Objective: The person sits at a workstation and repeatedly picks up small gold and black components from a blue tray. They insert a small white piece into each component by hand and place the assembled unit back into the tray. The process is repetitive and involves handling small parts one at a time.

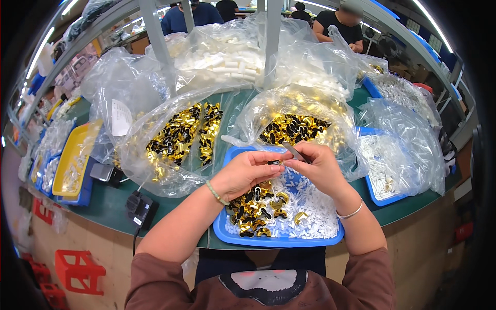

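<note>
Over the blue tray [279, 241], my two hands meet at the fingertips. My left hand [242, 171] is closed, pinching a small black-and-gold part [273, 162] between thumb and fingers. Closed around a slim dark grey tool, probably tweezers [296, 154], my right hand [321, 166] sits beside it; the tool's tip is hidden by my fingers. Below, the left half of the tray holds a heap of shiny gold-and-black parts [249, 213]. Small white pieces [316, 214] are spread across its right half.
Clear bags of gold-and-black parts [178, 135] lie behind on the green table [101, 209]. A blue tray of white pieces [383, 175] stands right, a yellow tray [66, 164] left. A black device with a cable [140, 207] is near my left forearm. Co-workers sit beyond the metal posts.
</note>
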`<state>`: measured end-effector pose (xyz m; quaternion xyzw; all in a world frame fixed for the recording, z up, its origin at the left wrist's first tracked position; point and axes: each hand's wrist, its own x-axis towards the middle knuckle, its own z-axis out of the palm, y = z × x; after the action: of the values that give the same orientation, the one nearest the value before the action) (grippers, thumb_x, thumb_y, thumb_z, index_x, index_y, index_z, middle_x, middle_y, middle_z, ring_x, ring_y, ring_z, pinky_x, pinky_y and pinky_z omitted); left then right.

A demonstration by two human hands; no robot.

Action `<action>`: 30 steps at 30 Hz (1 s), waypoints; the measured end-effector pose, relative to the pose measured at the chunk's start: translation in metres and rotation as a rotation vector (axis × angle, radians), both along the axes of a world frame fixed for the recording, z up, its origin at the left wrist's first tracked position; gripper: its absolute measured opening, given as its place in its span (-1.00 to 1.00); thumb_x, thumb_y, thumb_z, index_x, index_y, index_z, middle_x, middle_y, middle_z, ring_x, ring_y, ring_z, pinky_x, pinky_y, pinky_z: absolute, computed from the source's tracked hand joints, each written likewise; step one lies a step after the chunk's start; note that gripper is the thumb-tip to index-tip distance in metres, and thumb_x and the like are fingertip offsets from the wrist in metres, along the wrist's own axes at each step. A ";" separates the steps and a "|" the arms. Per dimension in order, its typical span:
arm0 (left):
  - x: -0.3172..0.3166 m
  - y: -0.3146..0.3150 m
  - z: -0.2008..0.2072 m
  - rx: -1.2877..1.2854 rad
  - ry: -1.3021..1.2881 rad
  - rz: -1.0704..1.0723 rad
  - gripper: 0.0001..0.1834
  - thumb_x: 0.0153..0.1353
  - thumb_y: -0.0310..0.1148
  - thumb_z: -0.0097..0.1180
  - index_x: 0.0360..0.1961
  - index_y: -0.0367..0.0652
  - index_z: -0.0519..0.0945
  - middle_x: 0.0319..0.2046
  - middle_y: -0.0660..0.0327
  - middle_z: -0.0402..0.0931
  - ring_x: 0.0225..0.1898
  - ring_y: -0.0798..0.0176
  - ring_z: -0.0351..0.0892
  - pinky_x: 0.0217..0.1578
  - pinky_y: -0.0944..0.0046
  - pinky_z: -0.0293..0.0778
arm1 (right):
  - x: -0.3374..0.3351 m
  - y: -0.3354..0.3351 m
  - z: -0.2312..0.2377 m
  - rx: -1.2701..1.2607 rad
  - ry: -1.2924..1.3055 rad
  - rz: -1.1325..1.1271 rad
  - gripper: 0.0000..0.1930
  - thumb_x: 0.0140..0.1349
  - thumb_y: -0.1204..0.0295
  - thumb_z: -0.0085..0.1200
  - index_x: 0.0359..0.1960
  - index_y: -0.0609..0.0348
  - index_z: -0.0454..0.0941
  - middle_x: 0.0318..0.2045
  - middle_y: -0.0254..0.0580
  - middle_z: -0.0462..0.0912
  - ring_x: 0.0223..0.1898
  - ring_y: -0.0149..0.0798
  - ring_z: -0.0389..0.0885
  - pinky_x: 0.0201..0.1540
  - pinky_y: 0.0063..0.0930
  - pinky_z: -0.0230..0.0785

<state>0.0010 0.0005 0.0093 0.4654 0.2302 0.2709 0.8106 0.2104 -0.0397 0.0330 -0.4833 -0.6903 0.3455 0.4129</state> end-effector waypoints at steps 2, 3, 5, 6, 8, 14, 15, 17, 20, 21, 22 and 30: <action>0.000 0.004 -0.008 0.010 -0.010 0.027 -0.64 0.36 -0.42 0.00 0.15 -0.29 0.44 0.02 0.17 0.53 -0.01 0.40 0.54 0.05 0.41 0.49 | -0.001 0.003 -0.004 0.080 0.032 0.014 -0.89 0.11 0.54 0.24 -0.30 0.21 0.66 -0.58 -0.53 0.41 -0.54 -0.63 0.24 -0.51 -0.67 0.09; 0.002 0.003 -0.005 0.032 -0.015 0.049 -0.64 0.38 -0.39 -0.02 0.16 -0.28 0.43 0.03 0.17 0.52 0.00 0.40 0.54 0.06 0.41 0.48 | -0.001 0.003 -0.006 0.119 0.048 0.019 -0.89 0.11 0.54 0.24 -0.30 0.20 0.65 -0.58 -0.53 0.41 -0.54 -0.63 0.24 -0.51 -0.68 0.09; 0.005 -0.001 0.002 0.076 -0.026 0.094 -0.63 0.40 -0.35 -0.04 0.17 -0.26 0.43 0.05 0.17 0.51 0.02 0.40 0.53 0.07 0.40 0.47 | 0.000 0.001 -0.003 0.080 0.054 0.019 -0.90 0.12 0.53 0.24 -0.30 0.20 0.64 -0.58 -0.53 0.42 -0.54 -0.64 0.25 -0.50 -0.69 0.11; 0.004 -0.001 0.000 0.103 -0.020 0.102 -0.62 0.42 -0.31 -0.08 0.17 -0.26 0.43 0.08 0.18 0.50 0.04 0.40 0.52 0.08 0.39 0.46 | 0.000 0.000 -0.001 0.064 0.057 0.022 -0.90 0.13 0.53 0.24 -0.31 0.20 0.63 -0.58 -0.53 0.42 -0.53 -0.64 0.26 -0.49 -0.70 0.12; 0.005 0.002 -0.003 0.071 -0.039 0.102 -0.63 0.41 -0.31 -0.07 0.16 -0.26 0.43 0.09 0.17 0.49 0.04 0.40 0.51 0.08 0.39 0.46 | -0.001 0.000 -0.002 0.063 0.098 0.017 -0.90 0.13 0.52 0.24 -0.31 0.21 0.62 -0.58 -0.52 0.43 -0.53 -0.65 0.27 -0.48 -0.71 0.13; 0.004 0.005 -0.008 0.009 -0.109 0.092 -0.61 0.39 -0.33 -0.02 0.19 -0.24 0.40 0.07 0.19 0.49 0.03 0.42 0.51 0.05 0.42 0.47 | 0.000 0.003 -0.005 0.019 0.177 0.037 -0.88 0.14 0.52 0.24 -0.30 0.22 0.60 -0.56 -0.53 0.45 -0.51 -0.66 0.29 -0.47 -0.72 0.15; 0.004 0.004 -0.008 0.014 -0.113 0.099 -0.61 0.38 -0.33 -0.01 0.19 -0.23 0.40 0.06 0.20 0.50 0.02 0.42 0.52 0.04 0.43 0.47 | -0.001 0.003 -0.005 -0.002 0.215 0.051 -0.88 0.14 0.52 0.24 -0.29 0.22 0.59 -0.55 -0.54 0.46 -0.51 -0.66 0.30 -0.47 -0.72 0.15; 0.004 0.001 -0.005 0.056 -0.059 0.111 -0.62 0.37 -0.34 0.01 0.17 -0.22 0.40 0.01 0.24 0.51 -0.02 0.44 0.53 0.02 0.43 0.48 | 0.001 0.004 -0.008 -0.063 0.262 0.048 -0.87 0.14 0.51 0.25 -0.29 0.21 0.59 -0.54 -0.53 0.48 -0.51 -0.66 0.31 -0.45 -0.73 0.16; 0.003 0.000 -0.006 0.135 -0.011 0.127 -0.64 0.35 -0.36 0.04 0.14 -0.21 0.42 -0.05 0.28 0.52 -0.07 0.46 0.53 0.00 0.43 0.49 | 0.002 0.004 -0.005 -0.111 0.268 0.033 -0.86 0.14 0.49 0.26 -0.28 0.20 0.59 -0.53 -0.54 0.49 -0.50 -0.66 0.32 -0.44 -0.74 0.16; 0.004 0.001 -0.006 0.167 -0.001 0.132 -0.65 0.35 -0.37 0.05 0.13 -0.21 0.43 -0.07 0.29 0.52 -0.08 0.46 0.54 -0.01 0.42 0.49 | 0.002 0.004 -0.003 -0.117 0.258 0.028 -0.86 0.14 0.48 0.26 -0.29 0.20 0.59 -0.53 -0.54 0.49 -0.50 -0.66 0.32 -0.43 -0.75 0.16; 0.005 0.000 -0.006 0.190 0.022 0.152 -0.67 0.32 -0.42 0.08 0.08 -0.22 0.45 -0.07 0.26 0.52 -0.10 0.45 0.55 -0.02 0.41 0.49 | 0.002 0.003 -0.001 -0.138 0.249 0.015 -0.84 0.14 0.46 0.27 -0.27 0.21 0.60 -0.54 -0.54 0.48 -0.49 -0.66 0.33 -0.43 -0.74 0.16; 0.009 -0.004 -0.011 0.437 0.013 0.247 -0.72 0.24 -0.53 0.14 -0.03 -0.26 0.47 -0.13 0.27 0.53 -0.11 0.45 0.55 -0.05 0.43 0.47 | 0.008 0.003 0.003 -0.243 0.311 0.039 -0.81 0.13 0.45 0.29 -0.25 0.21 0.61 -0.48 -0.48 0.58 -0.47 -0.64 0.41 -0.41 -0.74 0.21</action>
<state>0.0103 -0.0032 -0.0019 0.5996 0.2267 0.4083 0.6499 0.2184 -0.0365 0.0357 -0.4570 -0.5805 0.5047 0.4466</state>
